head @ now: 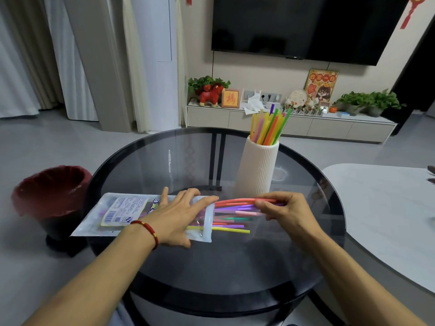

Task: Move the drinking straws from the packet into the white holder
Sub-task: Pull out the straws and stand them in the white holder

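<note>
A round glass table (pixel 164 161) fills the middle of the frame. Right of centre on it stands the white holder (pixel 257 168), already bristling with upright straws (pixel 268 125). Lower left of centre lies the packet (pixel 122 212) — thin, slippery film that would likely slide if not pinned — under the flat, spread left hand (pixel 181 215). More loose straws (pixel 233 217) poke from its open mouth. The right hand (pixel 282 210) pinches a few red and purple ones near their free ends. Light, bendy and easily crushed, they probably want a gentle gathered hold nearer mid-length.
</note>
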